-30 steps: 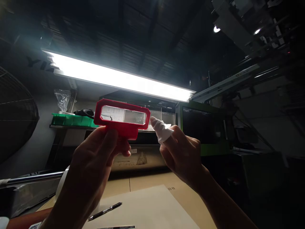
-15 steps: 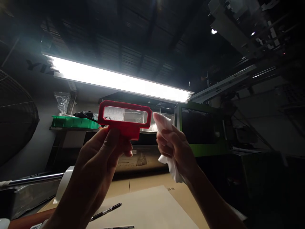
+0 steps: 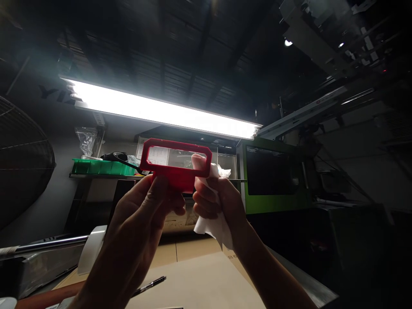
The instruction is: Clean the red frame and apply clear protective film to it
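I hold up a red plastic frame (image 3: 175,158) with a clear rectangular window toward the long strip light (image 3: 164,112). My left hand (image 3: 146,210) grips the frame's lower red tab between thumb and fingers. My right hand (image 3: 214,199) is closed on a white cloth (image 3: 214,225), and its cloth-wrapped finger presses against the right end of the clear window from behind. The cloth's loose end hangs below my right palm.
A cardboard sheet (image 3: 199,283) with a black pen (image 3: 149,286) lies on the bench below. A green bin (image 3: 99,167) sits on a shelf at the left, beside a fan guard (image 3: 25,163). A green machine (image 3: 273,180) stands at the right.
My right hand has closed on the white cloth and moved left from beside the frame onto its window. The frame has shifted slightly right.
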A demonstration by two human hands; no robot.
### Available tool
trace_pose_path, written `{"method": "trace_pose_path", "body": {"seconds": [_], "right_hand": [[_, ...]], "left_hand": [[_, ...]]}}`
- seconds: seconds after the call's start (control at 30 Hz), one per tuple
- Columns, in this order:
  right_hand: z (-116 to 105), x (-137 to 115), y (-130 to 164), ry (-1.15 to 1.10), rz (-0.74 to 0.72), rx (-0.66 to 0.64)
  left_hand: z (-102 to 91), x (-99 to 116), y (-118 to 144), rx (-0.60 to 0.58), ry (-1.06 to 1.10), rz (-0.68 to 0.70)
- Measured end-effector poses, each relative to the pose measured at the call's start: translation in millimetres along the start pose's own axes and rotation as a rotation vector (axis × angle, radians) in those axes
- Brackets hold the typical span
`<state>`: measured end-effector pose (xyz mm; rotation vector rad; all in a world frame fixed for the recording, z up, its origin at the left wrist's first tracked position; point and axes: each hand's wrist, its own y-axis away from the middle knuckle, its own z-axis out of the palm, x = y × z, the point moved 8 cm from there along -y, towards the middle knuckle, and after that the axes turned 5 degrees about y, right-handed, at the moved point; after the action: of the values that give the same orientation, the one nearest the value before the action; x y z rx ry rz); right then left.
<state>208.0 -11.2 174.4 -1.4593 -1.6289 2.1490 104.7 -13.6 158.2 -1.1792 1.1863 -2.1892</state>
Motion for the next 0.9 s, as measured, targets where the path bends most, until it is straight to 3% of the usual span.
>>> {"method": "trace_pose_path", "body": {"seconds": [0.17, 0.43, 0.73, 0.9], "right_hand": [[6, 1, 1, -0.079, -0.036, -0.012], [-3, 8, -1, -0.113, -0.09, 0.139], [8, 8, -8, -0.049, -0.049, -0.01], [8, 6, -8, -0.075, -0.075, -0.009]], "left_hand": [[2.0, -1, 1, 0.0, 0.004, -0.018], [0.5, 3, 1, 0.008, 0.02, -0.001], [-1.9, 4, 2, -0.011, 0.01, -0.011], [-2.8, 3, 2, 0.007, 0.012, 0.001]]}}
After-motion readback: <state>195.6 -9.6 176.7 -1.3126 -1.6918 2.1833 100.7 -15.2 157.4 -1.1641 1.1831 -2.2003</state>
